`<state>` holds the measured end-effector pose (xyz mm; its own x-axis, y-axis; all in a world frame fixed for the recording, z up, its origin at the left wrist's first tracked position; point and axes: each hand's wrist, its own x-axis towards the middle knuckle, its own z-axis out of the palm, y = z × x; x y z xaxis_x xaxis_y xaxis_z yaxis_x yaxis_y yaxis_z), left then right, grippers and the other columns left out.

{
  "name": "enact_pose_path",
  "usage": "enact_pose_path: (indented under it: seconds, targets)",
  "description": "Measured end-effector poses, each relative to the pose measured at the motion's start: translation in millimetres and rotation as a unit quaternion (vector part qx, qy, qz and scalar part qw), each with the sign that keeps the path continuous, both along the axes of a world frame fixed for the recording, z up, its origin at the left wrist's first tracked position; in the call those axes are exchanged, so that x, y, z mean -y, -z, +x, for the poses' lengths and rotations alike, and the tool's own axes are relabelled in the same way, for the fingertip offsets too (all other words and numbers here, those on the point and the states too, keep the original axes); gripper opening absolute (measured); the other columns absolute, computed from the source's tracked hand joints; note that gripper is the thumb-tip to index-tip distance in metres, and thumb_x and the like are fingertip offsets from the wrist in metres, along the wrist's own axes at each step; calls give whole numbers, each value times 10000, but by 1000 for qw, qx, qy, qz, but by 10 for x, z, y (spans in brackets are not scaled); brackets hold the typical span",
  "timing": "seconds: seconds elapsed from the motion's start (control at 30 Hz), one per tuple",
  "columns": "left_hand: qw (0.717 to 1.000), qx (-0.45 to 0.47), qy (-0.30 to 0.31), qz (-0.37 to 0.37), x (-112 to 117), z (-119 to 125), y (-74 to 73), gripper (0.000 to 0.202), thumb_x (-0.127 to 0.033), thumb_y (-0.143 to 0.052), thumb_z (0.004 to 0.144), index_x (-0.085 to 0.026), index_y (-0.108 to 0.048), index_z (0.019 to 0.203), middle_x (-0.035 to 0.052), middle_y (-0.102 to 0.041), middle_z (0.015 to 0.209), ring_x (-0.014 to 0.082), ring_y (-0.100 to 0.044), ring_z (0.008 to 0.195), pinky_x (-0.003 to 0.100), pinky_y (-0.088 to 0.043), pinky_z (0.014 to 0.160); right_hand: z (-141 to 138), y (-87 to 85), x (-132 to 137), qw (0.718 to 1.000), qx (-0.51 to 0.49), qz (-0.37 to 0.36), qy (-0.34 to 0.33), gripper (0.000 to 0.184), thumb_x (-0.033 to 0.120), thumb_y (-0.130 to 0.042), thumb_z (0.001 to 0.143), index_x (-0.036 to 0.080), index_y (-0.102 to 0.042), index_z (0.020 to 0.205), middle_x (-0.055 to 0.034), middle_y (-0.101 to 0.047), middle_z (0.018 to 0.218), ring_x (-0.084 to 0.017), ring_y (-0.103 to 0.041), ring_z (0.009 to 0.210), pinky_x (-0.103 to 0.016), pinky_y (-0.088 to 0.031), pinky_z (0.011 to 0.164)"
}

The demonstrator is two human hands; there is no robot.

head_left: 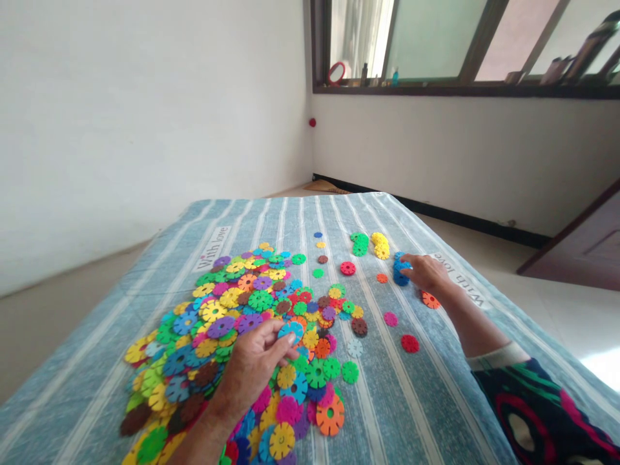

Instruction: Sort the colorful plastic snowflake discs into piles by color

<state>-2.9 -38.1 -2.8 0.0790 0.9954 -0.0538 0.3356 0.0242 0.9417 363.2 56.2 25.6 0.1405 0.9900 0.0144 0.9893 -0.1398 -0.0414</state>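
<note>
Between the thumb and fingers of my left hand [261, 354] is a light blue interlocking disc [290, 332], held just above a large mixed pile of notched plastic discs [223, 326]. My right hand [427, 272] reaches out to the far right, its fingertips closed on a blue interlocking disc at a short overlapping row of blue discs [401, 276]. Beyond that row lie an overlapping group of yellow discs [381, 246] and one of green discs [360, 244]. An orange disc [430, 299] lies partly under my right wrist.
Single discs lie spread right of the pile, among them a red disc [347, 268], a pink disc [390, 319] and another red disc [409, 343]. A striped blue cloth [271, 223] covers the table. White walls and a window ledge [436, 89] with small items stand behind.
</note>
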Motion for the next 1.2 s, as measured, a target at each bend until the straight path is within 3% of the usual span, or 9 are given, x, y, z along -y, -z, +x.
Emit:
enact_pose_path:
  seconds: [0.2, 0.43, 0.6, 0.87, 1.2]
  targets:
    - [1000, -7, 8, 3, 8, -3, -26, 298, -468, -585, 752, -179, -590, 828, 12, -702, 612, 195, -688, 619, 258, -522, 561, -224, -11, 196, 999, -9, 29, -13, 335, 379, -495, 906, 248, -654, 1171, -104, -715, 976, -286, -661, 952, -316, -442, 711]
    - [1000, -8, -2, 0, 3, -16, -57, 308, -480, -579, 737, -182, -588, 816, 9, -698, 611, 192, -682, 611, 257, -516, 553, -833, 29, 499, 989, -53, 13, -136, 277, 331, -518, 914, 228, -654, 1132, -77, -732, 922, -229, -676, 896, -282, -428, 706]
    - [1000, -21, -17, 7, 4, -18, -70, 322, -486, -578, 720, -183, -597, 827, 3, -690, 604, 195, -677, 602, 267, -513, 550, -1122, 95, 573, 981, -57, -10, -186, 247, 329, -490, 923, 240, -648, 1091, -62, -717, 1038, -218, -654, 979, -267, -415, 724]
    - [999, -28, -44, 10, 3, -27, -58, 367, -484, -573, 711, -166, -597, 893, 13, -688, 612, 206, -674, 597, 274, -497, 525, -1167, 157, 569, 978, -41, -31, -202, 201, 314, -459, 929, 228, -640, 945, -49, -700, 988, -200, -652, 906, -257, -354, 655]
    - [999, -43, -29, 11, 7, -33, -34, 366, -486, -554, 731, -167, -594, 906, 13, -688, 606, 203, -674, 607, 271, -503, 538, -1140, 219, 513, 978, -67, -19, -199, 212, 317, -462, 936, 210, -646, 936, -50, -686, 990, -184, -640, 921, -246, -363, 701]
